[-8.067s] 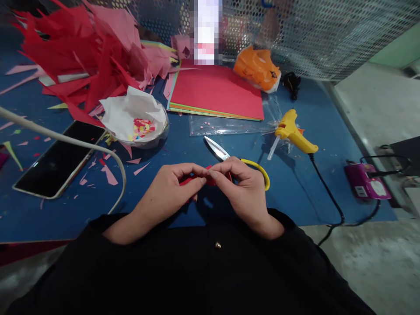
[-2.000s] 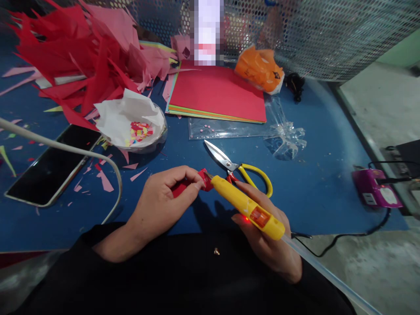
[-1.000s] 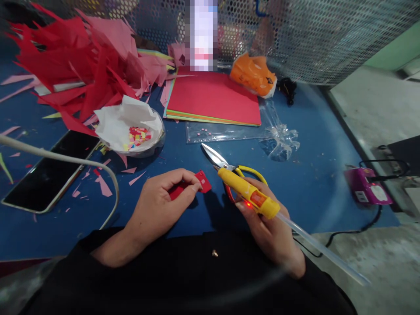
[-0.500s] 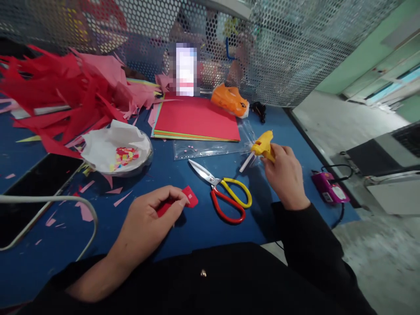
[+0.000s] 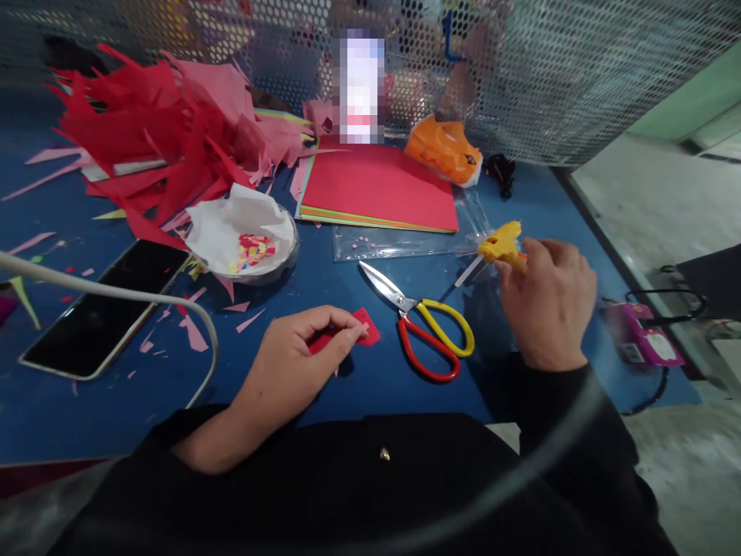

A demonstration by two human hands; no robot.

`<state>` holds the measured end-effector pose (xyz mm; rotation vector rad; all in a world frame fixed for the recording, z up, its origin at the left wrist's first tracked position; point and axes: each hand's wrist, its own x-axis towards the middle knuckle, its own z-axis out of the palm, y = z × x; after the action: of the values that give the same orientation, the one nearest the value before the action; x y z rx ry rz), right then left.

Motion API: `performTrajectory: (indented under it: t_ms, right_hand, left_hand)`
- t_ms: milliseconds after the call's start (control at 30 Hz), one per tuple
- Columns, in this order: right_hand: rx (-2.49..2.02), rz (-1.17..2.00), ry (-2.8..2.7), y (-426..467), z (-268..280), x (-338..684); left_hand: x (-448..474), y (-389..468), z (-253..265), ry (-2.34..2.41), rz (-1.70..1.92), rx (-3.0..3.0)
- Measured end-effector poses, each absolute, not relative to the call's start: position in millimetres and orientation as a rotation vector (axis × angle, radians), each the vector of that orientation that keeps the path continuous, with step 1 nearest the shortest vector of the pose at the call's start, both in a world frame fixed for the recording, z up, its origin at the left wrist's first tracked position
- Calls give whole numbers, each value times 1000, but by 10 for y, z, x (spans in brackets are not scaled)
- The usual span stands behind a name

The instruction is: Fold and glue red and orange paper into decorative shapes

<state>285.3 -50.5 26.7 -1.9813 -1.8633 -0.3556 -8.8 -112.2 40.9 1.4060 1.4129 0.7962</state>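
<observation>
Red piece (image 5: 369, 334) was pinched in the left hand (image 5: 301, 354); glue gun (image 5: 500, 244) was touched by the right hand (image 5: 549, 301), grip can't be told tbh.

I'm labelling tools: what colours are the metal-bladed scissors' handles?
One red handle loop and one yellow handle loop, clearest in the head view.

The blue-topped bench (image 5: 370, 395) carries a heap of red and pink paper offcuts (image 5: 167, 131) at far left, beside a stack of coloured paper (image 5: 382, 185) with a red sheet uppermost. A clear plastic sleeve (image 5: 399, 245) lies along the stack's front edge. Nearer are a paper-lined clear bowl (image 5: 282, 266), a smartphone (image 5: 81, 332), loose paper scraps (image 5: 195, 336) and scissors (image 5: 400, 300). A black cord bundle (image 5: 501, 174) lies far right. Whether the yellow hot-glue gun (image 5: 502, 241) rests on the surface cannot be told.
</observation>
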Motion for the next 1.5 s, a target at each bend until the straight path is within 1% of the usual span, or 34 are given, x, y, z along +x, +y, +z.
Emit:
performTrajectory:
  t_ms: [67,100,233,267,333,633,1333,1433,1500]
  right_hand:
    - [-1802,-363,-1875,-649,336,2657]
    - [-1665,-301,-1878,-729,366,2536]
    - [-1249,430,-2034,-991,419,2047]
    - [-1218,526,-2021,-1025,414,1955]
    - [-1185,607,-2000,-1055,391,1834]
    - [-1155,572,-2051,-1044,337,1777]
    - [-1149,532,-2138,-1031,335,1763]
    - [-1154,594,-2112,-1031,333,1763]
    - [-1163,700,-2026,-1028,342,1763]
  left_hand:
    - [-87,-1128,420,1410,803,1406]
    - [-86,-1129,425,1408,805,1411]
    - [-90,-1122,411,1400,804,1476]
    - [-91,-1120,401,1397,808,1500]
    - [-93,-1120,376,1387,827,1545]
    - [-95,-1141,329,1319,904,1685]
    - [-94,-1126,310,1291,862,1747]
    - [-84,-1129,308,1291,870,1731]
    - [-82,-1132,315,1305,880,1714]
